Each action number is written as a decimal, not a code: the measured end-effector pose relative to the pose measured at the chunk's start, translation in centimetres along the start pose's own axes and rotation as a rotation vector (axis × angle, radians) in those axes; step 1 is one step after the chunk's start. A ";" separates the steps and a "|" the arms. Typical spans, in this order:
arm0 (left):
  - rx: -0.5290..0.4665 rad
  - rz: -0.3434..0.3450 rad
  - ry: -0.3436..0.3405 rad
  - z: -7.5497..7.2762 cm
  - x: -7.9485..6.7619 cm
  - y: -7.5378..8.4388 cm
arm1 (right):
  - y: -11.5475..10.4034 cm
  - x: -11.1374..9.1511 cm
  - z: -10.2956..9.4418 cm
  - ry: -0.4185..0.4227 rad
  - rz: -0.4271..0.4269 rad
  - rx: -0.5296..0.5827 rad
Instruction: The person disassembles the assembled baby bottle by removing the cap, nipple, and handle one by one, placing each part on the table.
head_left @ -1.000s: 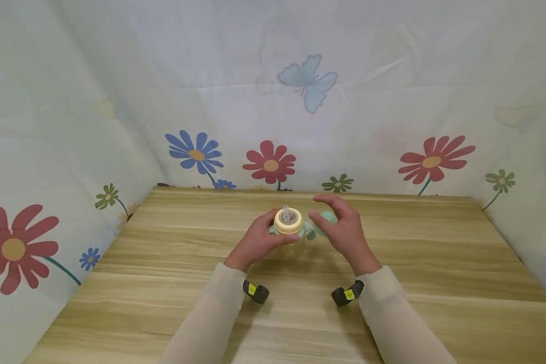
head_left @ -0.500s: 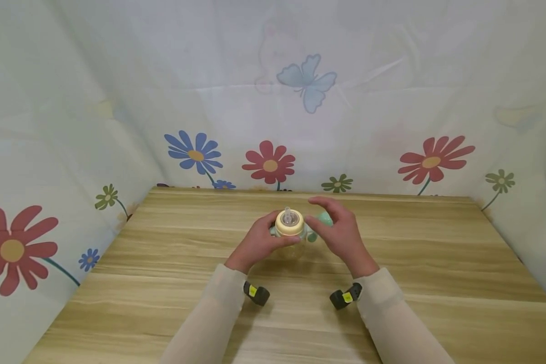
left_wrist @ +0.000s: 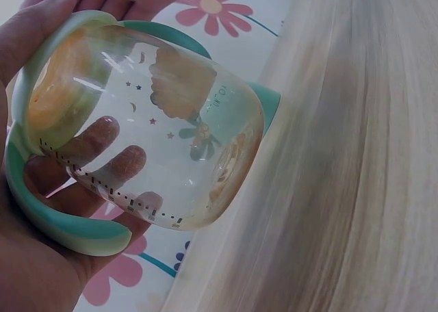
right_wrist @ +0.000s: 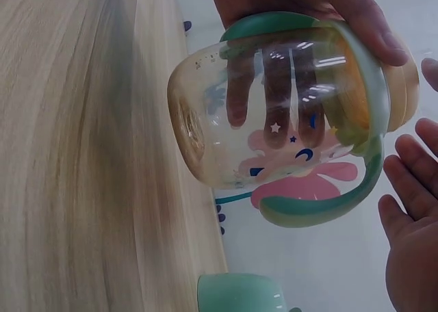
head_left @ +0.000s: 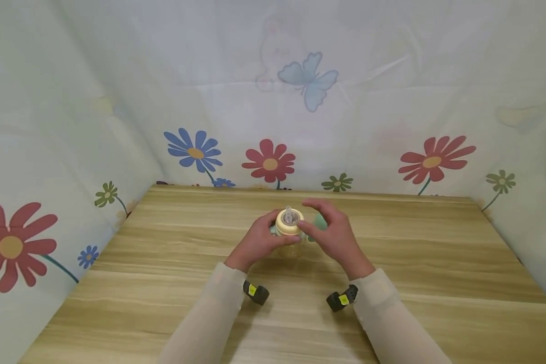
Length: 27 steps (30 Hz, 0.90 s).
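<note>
Left hand (head_left: 259, 241): fingers clamped round baby bottle (left_wrist: 181, 120). Right hand (head_left: 336, 237) beside it, fingers apart. Green cap (right_wrist: 239, 293) on surface (head_left: 300, 318).

A creased white sheet (head_left: 200, 65) printed with daisy-like flowers hangs behind a wood-grain tabletop (head_left: 441, 258) and along both its sides. On the back panel, a pale blue butterfly (head_left: 315, 92) spreads above a row of blooms: a blue flower (head_left: 195, 152) at left, a red flower (head_left: 269, 164) near the middle, a small green flower (head_left: 338, 183) and another red flower (head_left: 431, 162) at right. The light is soft and diffuse.
</note>
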<state>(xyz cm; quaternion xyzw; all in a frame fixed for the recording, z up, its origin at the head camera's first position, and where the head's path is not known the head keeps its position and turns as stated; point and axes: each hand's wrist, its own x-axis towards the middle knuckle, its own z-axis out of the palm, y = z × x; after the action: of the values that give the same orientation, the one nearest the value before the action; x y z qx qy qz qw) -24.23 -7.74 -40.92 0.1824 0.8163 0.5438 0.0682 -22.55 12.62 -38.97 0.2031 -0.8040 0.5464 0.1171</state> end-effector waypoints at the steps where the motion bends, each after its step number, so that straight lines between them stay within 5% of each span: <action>1: -0.002 0.003 -0.001 0.0 0.0 -0.1 | 0.0 0.0 0.1 -0.005 0.004 0.000; 27: 0.012 0.034 -0.008 0.5 -0.2 0.4 | -0.6 -0.4 1.0 -0.047 0.015 -0.016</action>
<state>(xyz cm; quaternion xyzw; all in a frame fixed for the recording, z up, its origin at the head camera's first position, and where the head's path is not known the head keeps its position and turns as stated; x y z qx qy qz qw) -23.83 -7.27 -40.78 0.1989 0.8160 0.5393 0.0612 -21.86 11.53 -39.00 0.2090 -0.8122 0.5361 0.0960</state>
